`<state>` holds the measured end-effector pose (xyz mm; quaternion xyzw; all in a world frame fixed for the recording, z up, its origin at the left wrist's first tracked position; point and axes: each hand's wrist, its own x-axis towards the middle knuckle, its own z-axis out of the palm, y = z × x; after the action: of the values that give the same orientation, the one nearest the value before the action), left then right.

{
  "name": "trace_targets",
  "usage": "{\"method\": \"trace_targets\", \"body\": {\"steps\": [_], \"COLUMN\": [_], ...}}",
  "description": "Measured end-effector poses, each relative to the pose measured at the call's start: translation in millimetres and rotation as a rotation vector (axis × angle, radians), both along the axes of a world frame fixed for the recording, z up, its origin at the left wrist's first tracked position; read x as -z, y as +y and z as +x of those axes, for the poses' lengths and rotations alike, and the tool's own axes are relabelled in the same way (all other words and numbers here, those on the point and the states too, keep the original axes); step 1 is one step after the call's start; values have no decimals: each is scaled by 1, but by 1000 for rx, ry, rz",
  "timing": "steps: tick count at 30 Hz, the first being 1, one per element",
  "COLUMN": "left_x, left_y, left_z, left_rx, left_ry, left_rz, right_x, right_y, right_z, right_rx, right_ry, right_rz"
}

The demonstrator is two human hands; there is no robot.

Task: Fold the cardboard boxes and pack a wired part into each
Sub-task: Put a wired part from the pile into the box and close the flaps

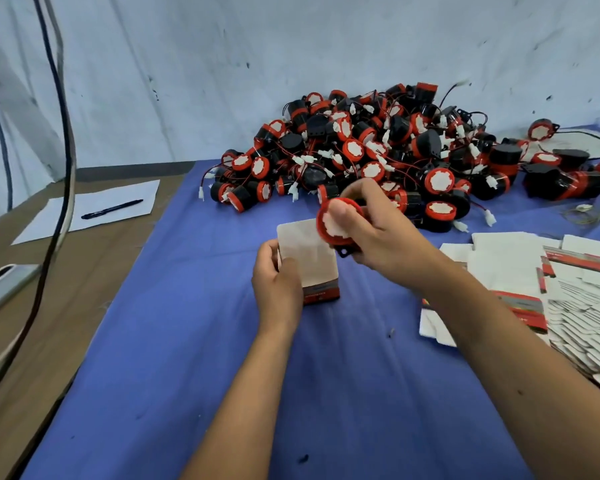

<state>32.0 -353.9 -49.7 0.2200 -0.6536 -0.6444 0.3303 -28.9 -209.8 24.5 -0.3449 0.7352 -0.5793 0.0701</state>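
My left hand (278,282) grips a small folded cardboard box (307,258), white with a red and grey band at its bottom, standing on the blue cloth. My right hand (371,233) holds a round wired part (329,225) with a red rim and white face, tilted at the box's upper right corner, touching it. The thumb lies across the part's face. A black mounting tab pokes out below the hand. The part's wire is hidden.
A large heap of black and red wired parts (378,150) fills the back of the blue cloth (187,341). Flat unfolded boxes (534,282) are stacked at the right. Left lie a paper sheet (94,209) with a pen (111,209), hanging cables (59,150) and a grey device (0,282).
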Motion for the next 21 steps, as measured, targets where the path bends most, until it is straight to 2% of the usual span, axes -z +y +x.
{"method": "trace_targets", "body": {"steps": [2,4,7,10,13,16,19,21], "left_x": [0,2,2,5,6,7,5,5], "left_y": [3,6,10,7,3,0,-1,0], "left_z": [0,0,0,0,0,1,3,3], "left_rx": [29,48,69,72,82,132,172,148], "left_ry": [41,73,21,-90,-90,-96,-60,-57], "left_rz": [-27,-2,78,-102,-134,-33,97,141], "right_x": [-11,-14,-4,7,13,14,13,13], "right_y": [-20,-38,-50,-39,-27,-23,-25,-28], "right_z": [18,30,27,16,10,9,9,15], "right_rx": [-156,-205,-25,153,211,246,274,285], "right_ry": [-78,-22,72,240,308,347,490,525], "right_rz": [-38,68,227,416,507,529,739,792]}}
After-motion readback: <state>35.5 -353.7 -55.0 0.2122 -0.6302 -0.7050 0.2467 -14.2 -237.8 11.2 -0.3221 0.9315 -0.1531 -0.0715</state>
